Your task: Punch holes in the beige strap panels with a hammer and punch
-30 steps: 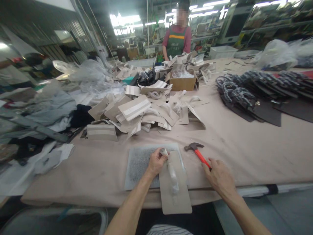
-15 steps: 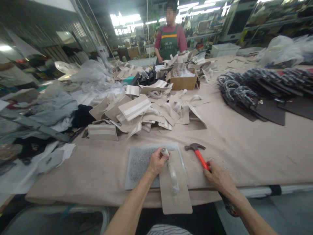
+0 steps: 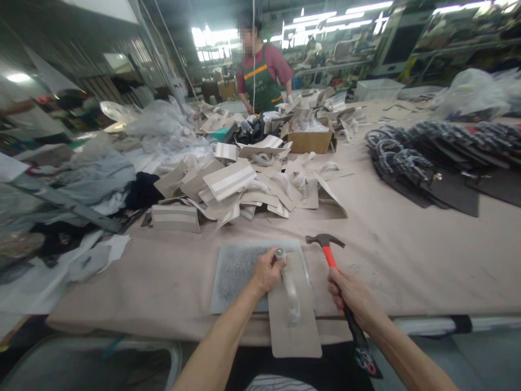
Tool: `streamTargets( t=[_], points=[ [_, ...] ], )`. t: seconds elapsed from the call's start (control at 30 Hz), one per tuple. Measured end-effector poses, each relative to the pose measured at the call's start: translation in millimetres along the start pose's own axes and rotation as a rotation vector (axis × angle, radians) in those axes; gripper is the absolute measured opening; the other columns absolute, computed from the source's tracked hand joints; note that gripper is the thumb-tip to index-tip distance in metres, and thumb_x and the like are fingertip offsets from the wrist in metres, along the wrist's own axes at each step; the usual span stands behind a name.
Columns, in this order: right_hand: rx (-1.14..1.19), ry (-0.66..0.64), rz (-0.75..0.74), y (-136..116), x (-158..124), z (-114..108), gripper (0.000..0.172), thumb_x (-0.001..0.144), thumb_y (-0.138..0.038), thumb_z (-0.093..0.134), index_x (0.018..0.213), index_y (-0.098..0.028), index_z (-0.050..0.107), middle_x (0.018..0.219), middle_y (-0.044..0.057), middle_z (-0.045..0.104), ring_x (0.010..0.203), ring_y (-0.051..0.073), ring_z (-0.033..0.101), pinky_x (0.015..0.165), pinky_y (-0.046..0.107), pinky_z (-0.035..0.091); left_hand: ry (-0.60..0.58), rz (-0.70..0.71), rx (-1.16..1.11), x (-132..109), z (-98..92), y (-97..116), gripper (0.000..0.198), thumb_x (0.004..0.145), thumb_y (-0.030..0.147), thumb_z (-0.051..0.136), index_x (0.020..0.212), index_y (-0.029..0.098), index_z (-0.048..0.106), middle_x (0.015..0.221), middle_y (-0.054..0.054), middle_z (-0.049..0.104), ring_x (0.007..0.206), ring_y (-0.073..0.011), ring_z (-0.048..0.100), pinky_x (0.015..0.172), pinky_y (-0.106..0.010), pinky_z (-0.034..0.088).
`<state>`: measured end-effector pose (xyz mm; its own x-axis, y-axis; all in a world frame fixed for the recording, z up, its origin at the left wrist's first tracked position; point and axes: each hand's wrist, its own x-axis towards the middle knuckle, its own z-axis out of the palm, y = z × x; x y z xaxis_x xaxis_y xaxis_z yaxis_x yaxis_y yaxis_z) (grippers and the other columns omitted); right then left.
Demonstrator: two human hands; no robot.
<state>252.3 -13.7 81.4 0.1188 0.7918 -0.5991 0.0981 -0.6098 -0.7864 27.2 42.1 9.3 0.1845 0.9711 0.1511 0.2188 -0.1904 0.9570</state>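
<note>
My left hand (image 3: 268, 270) pinches the top end of a plastic-wrapped handle (image 3: 291, 298) fixed to a flat beige panel (image 3: 295, 339). The panel lies partly over a grey speckled plate (image 3: 234, 277), and its lower part juts past the table's front edge. A round, shiny spot shows at the handle's top end. On the right, my right hand (image 3: 345, 293) is wrapped round the orange-and-black shaft of a claw hammer (image 3: 330, 255). The hammer's dark head is raised beside the panel, apart from it.
Beyond the plate lies a heap of beige panels (image 3: 230, 179) with wrapped handles. Behind it stands a cardboard box (image 3: 311, 142). Dark panels with wrapped handles (image 3: 431, 174) are stacked at right. A person in a green apron (image 3: 262, 81) stands across the table.
My right hand has lifted the hammer slightly and moved left, its grip shifting on the shaft. My left hand still holds the handle. The person opposite has moved left and leans.
</note>
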Motion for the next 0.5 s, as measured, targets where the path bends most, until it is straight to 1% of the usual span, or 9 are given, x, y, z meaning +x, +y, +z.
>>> streamTargets(
  t=[0.03, 0.1, 0.17, 0.2, 0.27, 0.37, 0.43, 0.5],
  points=[
    [-0.075, 0.032, -0.104, -7.3, -7.1, 0.2, 0.027, 0.095, -0.048, 0.037, 0.082, -0.025, 0.042, 0.057, -0.008, 0.039, 0.039, 0.01, 0.036, 0.037, 0.021, 0.027, -0.01, 0.012, 0.029, -0.3, 0.3, 1.0, 0.013, 0.08, 0.019, 0.06, 0.091, 0.018, 0.066, 0.08, -0.001, 0.067, 0.074, -0.0178, 0.061, 0.07, -0.025, 0.044],
    [-0.307, 0.122, -0.374, -21.3, -21.9, 0.3, 0.031, 0.095, -0.051, 0.036, 0.079, -0.025, 0.043, 0.055, -0.006, 0.04, 0.041, 0.013, 0.039, 0.041, 0.024, 0.029, -0.026, 0.03, 0.07, -1.2, 0.8, 3.0, 0.013, 0.08, 0.018, 0.06, 0.091, 0.019, 0.066, 0.078, -0.001, 0.066, 0.073, -0.0179, 0.059, 0.07, -0.025, 0.043],
    [-0.575, 0.231, -0.624, -29.7, -33.1, 1.4, 0.032, 0.096, -0.049, 0.034, 0.076, -0.025, 0.043, 0.054, -0.003, 0.043, 0.045, 0.015, 0.043, 0.047, 0.027, 0.028, -0.028, 0.041, 0.087, -2.3, 1.3, 4.0, 0.013, 0.08, 0.017, 0.059, 0.091, 0.02, 0.066, 0.078, -0.001, 0.066, 0.073, -0.0182, 0.059, 0.07, -0.025, 0.043],
    [-0.706, 0.267, -0.712, -30.9, -36.1, 2.4, 0.032, 0.097, -0.047, 0.034, 0.076, -0.025, 0.043, 0.054, -0.002, 0.045, 0.046, 0.016, 0.045, 0.049, 0.029, 0.027, -0.023, 0.047, 0.091, -2.9, 1.6, 4.1, 0.013, 0.081, 0.017, 0.059, 0.091, 0.02, 0.067, 0.078, -0.001, 0.065, 0.073, -0.0182, 0.059, 0.07, -0.025, 0.043],
    [-0.949, 0.265, -0.791, -29.1, -37.2, 4.4, 0.03, 0.098, -0.041, 0.032, 0.078, -0.024, 0.045, 0.055, 0.0, 0.049, 0.047, 0.017, 0.047, 0.05, 0.03, 0.022, -0.01, 0.055, 0.098, -3.8, 1.9, 3.6, 0.013, 0.081, 0.017, 0.059, 0.091, 0.02, 0.066, 0.075, -0.001, 0.064, 0.069, -0.0178, 0.057, 0.067, -0.025, 0.042],
    [-1.197, 0.164, -0.809, -32.3, -35.4, 3.1, 0.026, 0.099, -0.035, 0.034, 0.083, -0.022, 0.05, 0.056, 0.001, 0.054, 0.045, 0.016, 0.046, 0.05, 0.031, 0.014, 0.001, 0.044, 0.115, -4.3, 2.1, 2.9, 0.008, 0.08, 0.018, 0.06, 0.086, 0.019, 0.065, 0.068, 0.0, 0.06, 0.063, -0.0167, 0.053, 0.062, -0.025, 0.039],
    [-1.219, 0.18, -0.872, -47.3, -41.4, -0.6, 0.028, 0.101, -0.037, 0.033, 0.082, -0.022, 0.05, 0.056, 0.001, 0.053, 0.043, 0.015, 0.044, 0.05, 0.031, 0.014, -0.007, 0.046, 0.113, -4.2, 1.9, 2.8, 0.009, 0.08, 0.019, 0.059, 0.086, 0.019, 0.066, 0.07, 0.0, 0.062, 0.065, -0.0172, 0.055, 0.064, -0.025, 0.04],
    [-1.113, 0.294, -0.984, -68.2, -53.9, -3.4, 0.034, 0.103, -0.042, 0.03, 0.08, -0.023, 0.047, 0.054, -0.001, 0.05, 0.042, 0.014, 0.041, 0.049, 0.03, 0.017, -0.019, 0.063, 0.1, -4.0, 1.7, 2.7, 0.013, 0.08, 0.019, 0.058, 0.09, 0.02, 0.067, 0.077, -0.001, 0.065, 0.072, -0.0186, 0.058, 0.07, -0.026, 0.043]
  ],
)
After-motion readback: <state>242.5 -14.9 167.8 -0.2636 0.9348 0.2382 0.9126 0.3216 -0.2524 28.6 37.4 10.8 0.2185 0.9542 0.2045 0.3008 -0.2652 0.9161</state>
